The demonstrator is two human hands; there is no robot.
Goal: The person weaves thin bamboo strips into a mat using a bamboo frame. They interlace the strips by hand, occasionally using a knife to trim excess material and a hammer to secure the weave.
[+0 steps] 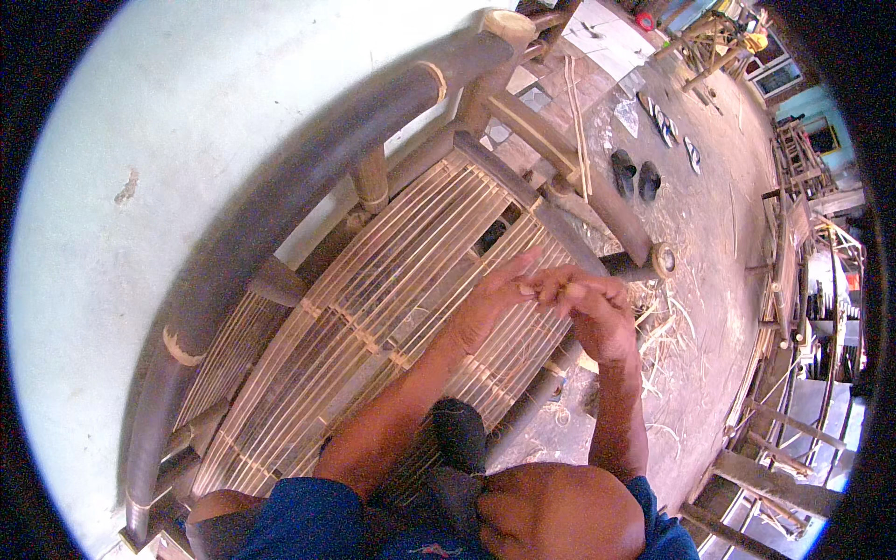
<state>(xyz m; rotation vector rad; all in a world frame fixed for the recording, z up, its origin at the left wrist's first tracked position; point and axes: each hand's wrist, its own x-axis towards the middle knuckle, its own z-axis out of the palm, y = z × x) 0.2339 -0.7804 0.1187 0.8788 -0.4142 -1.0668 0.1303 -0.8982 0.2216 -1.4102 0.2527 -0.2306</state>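
My left hand (487,306) and my right hand (597,315) meet over the slatted seat of a bamboo bench (364,289). Their fingertips come together in a pinch. What lies between them, if anything, is too small to make out. One finger of the left hand points outward, while the right hand's fingers are bent. Below the hands, thin reddish strands (530,343) show faintly against the slats. Narrow pale slats run the length of the seat, bound to crosspieces by lashings (397,357). My knee and a dark-covered foot (459,434) are on or just above the seat.
A thick dark bamboo rail (308,177) curves along the bench's left side, beside a pale wall (140,233). Bamboo shavings (661,327) litter the floor at right. Sandals (637,175) lie farther off. Bamboo frames (793,168) and poles stand along the right side.
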